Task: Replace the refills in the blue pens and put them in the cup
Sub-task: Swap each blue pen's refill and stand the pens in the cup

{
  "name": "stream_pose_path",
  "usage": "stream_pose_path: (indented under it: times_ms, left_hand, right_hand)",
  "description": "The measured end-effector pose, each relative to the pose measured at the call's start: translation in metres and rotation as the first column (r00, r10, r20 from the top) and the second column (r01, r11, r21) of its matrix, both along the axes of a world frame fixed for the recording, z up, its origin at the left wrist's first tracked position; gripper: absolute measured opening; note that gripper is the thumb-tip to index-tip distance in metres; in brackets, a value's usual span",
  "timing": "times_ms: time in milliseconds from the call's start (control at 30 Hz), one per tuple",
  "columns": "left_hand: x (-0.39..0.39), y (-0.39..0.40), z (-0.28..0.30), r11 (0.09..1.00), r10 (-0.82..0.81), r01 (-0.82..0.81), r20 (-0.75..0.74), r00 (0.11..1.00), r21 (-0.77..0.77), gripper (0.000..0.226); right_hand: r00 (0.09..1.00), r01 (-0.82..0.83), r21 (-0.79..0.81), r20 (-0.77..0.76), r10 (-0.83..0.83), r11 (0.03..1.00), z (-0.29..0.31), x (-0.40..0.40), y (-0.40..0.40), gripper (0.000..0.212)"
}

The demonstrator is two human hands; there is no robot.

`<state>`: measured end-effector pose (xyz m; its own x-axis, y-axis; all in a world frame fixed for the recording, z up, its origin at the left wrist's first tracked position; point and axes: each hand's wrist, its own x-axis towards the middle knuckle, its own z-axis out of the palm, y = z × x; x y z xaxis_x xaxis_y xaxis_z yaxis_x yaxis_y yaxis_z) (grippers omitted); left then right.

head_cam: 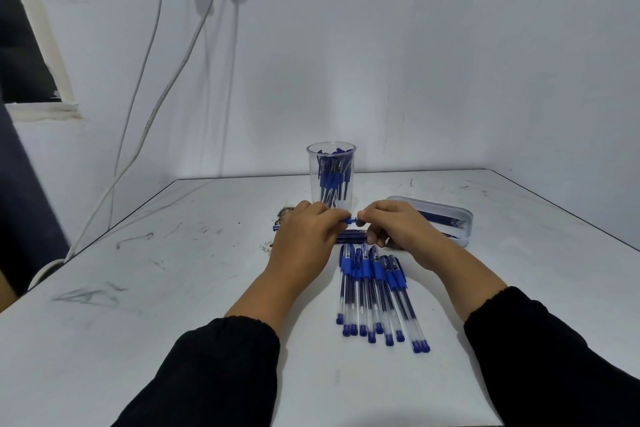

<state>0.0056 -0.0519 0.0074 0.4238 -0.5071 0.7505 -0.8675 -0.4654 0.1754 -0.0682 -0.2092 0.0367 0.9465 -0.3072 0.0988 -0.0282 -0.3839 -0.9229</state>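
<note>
A: What's on the left?
B: The left hand (306,236), its grip curled round a blue pen (348,219) held just in front of the cup (331,177).
A: And the cup?
B: Clear, upright on the surface (173,288), with blue pens standing inside.
A: The other hand?
B: The right hand (394,225) pinches the same pen's end. Below the hands lies a row of pens (375,295). Farthest right, a white tray (450,215) holds refills (441,218).
</note>
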Motion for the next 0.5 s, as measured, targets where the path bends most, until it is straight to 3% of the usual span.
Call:
stream_pose_path:
  times_ms: [300, 400, 500]
  left_hand:
    - [-0.001, -0.001, 0.002, 1.0, -0.004, 0.004, 0.003, 1.0, 0.007, 0.021]
    - [-0.001, 0.0, 0.001, 1.0, -0.003, 0.003, -0.005, 1.0, -0.008, 0.021]
    - [0.001, 0.0, 0.0, 1.0, 0.004, -0.004, -0.018, 1.0, -0.007, 0.02]
  right_hand:
    - [0.996, 0.088, -0.084, 0.008, -0.088, 0.993, 0.004, -0.002, -0.009, 0.036]
    - [0.975, 0.205, -0.398, 0.001, -0.223, 0.894, 0.006, -0.006, -0.029, 0.019]
    - [0.934, 0.152, -0.679, -0.139, -0.328, 0.718, 0.006, -0.012, -0.04, 0.011]
